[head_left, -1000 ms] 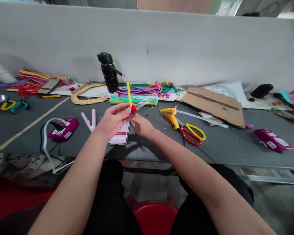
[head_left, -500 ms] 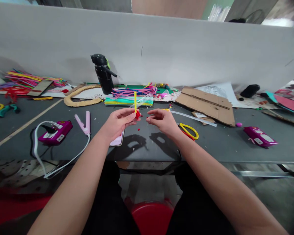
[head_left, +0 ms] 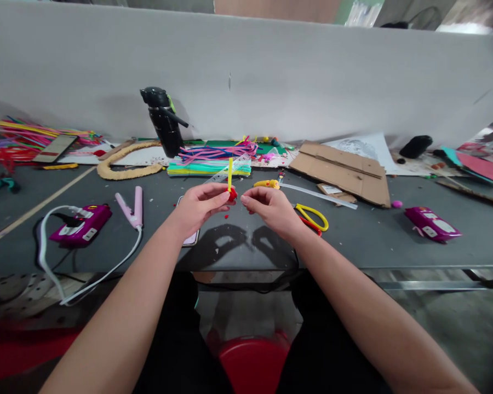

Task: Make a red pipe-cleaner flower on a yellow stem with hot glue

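Observation:
My left hand [head_left: 200,203] pinches a short yellow pipe cleaner [head_left: 230,174] that stands upright, with a small red piece [head_left: 232,193] at its lower end between my fingertips. My right hand [head_left: 271,207] hovers just to the right of the red piece, its fingertips pinched together; whether anything is in them I cannot make out. Both hands are held above the grey table [head_left: 365,235]. A phone [head_left: 191,237] lies under my left hand, mostly hidden.
Yellow-and-red scissors [head_left: 312,217] and a yellow glue gun [head_left: 267,184] lie right of my right hand. A black bottle [head_left: 161,120], stacked coloured pipe cleaners [head_left: 213,160], cardboard [head_left: 340,172], a pink hair straightener [head_left: 131,205] and two magenta boxes [head_left: 79,229] [head_left: 432,224] are on the table.
My right hand has let go of the red end and drawn off to the right, then come back closer. The view has shifted to the right.

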Motion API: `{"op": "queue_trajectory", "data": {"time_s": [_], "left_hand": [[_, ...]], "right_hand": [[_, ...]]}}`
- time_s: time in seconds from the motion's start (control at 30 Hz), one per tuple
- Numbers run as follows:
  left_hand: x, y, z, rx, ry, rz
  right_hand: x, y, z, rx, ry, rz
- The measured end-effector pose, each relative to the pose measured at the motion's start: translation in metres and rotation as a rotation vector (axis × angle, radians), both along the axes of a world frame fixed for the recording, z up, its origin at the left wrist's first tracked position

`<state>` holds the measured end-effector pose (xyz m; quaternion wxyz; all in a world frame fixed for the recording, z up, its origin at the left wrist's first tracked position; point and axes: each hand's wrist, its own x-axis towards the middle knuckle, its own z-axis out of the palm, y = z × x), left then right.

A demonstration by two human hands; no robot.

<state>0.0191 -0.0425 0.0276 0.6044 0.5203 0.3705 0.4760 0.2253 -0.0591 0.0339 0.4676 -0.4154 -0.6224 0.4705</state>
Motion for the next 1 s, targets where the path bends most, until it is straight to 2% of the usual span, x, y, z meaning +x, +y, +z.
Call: {"op": "queue_trajectory", "data": {"time_s": [0.2, 0.33, 0.5, 0.77, 1.0], "left_hand": [[-0.0007, -0.0022, 0.0003, -0.004, 0.02, -0.042], [-0.0013, -0.0035, 0.0004, 0.005, 0.015, -0.053], [-0.0014, -0.0041, 0.0008, 0.011, 0.003, -0.052], [-0.0001, -0.0041, 0.0006, 0.016, 0.002, -0.077], [0.0004, -0.0046, 0.0006, 0.013, -0.008, -0.071]], "right_hand": [[0.0007, -0.0017, 0.0009, -0.011, 0.084, 0.004], [0.0012, -0.0004, -0.002, 0.046, 0.139, -0.041], [0.0009, -0.0018, -0.0016, 0.095, 0.218, -0.02], [0.0022, -0.0042, 0.0007, 0.076, 0.215, -0.015], [0.0005, -0.0044, -0.0003, 0.124, 0.219, -0.041]]}}
